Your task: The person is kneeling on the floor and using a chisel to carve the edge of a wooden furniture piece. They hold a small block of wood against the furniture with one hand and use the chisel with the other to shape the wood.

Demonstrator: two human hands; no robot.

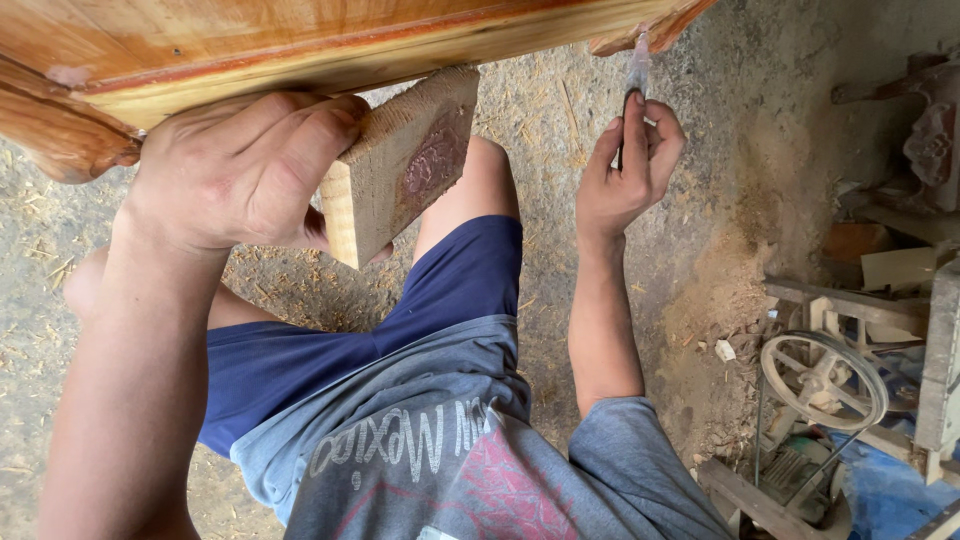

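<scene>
The left hand (235, 170) grips a wood block (400, 165) — fingers wrapped over its top, pressed up against the varnished panel (300, 45). Further right, the right hand (630, 165) pinches a thin tool (638, 70), tip at the panel's edge — a belt wheel (822, 380) stands far right.

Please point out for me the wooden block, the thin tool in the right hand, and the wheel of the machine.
wooden block (385, 170), head view, on its pale side face.
thin tool (637, 72), head view, on its tip above the fingers.
wheel (823, 380), head view, on its hub.
</scene>
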